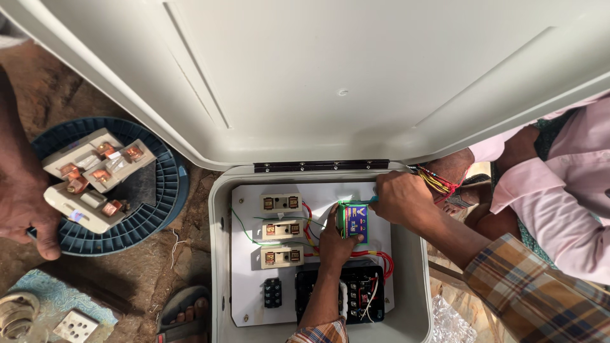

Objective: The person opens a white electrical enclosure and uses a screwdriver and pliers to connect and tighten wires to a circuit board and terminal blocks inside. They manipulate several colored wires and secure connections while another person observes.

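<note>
Green module [354, 221] inside enclosure [219, 254], left hand [335, 241] gripping.

Both arms wear plaid sleeves in orange, blue and cream checks. The right sleeve [540, 292] shows broadly; the left sleeve [321, 333] shows only its cuff.

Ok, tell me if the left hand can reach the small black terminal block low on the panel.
Probably yes: the small black terminal block lies uncovered close by, but the left hand is busy gripping the green module.
</note>
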